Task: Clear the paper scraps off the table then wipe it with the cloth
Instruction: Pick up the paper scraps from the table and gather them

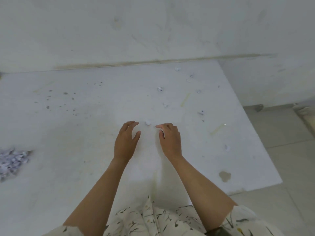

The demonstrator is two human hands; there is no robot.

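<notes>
Left hand [125, 142] open, fingers relaxed and slightly curved, hovering just left of a small crumpled paper scrap [148, 122] near the middle of the desk [71, 176]. Right hand [170, 140] just right of the same scrap, fingers curled, seemingly pinching a bit of white paper at the thumb; hard to confirm through the blur.

Judged to be mid-way through gathering. Best done by cupping both hands around the near scrap, closing from either side, sweeping rather than picking 1 by 1. Worth keeping palms low against the surface so the light paper does not skip out between the fingers.

More scraps scattered toward the far right corner: 1 at the back edge [177, 68], 1 farther in [159, 89], 1 nearer [165, 105], 1 toward the right edge [201, 112], 1 close to the right edge and nearer the body [226, 147]. A pile of collected scraps [12, 161] lying at the left edge, well apart from both hands. Sensible to work from the far right corner back toward that pile, herding everything 1 way.

Cloth not in view. Grey spots [65, 93] on the left half and a brownish stain [225, 176] near the front right corner left for the wipe.
</notes>
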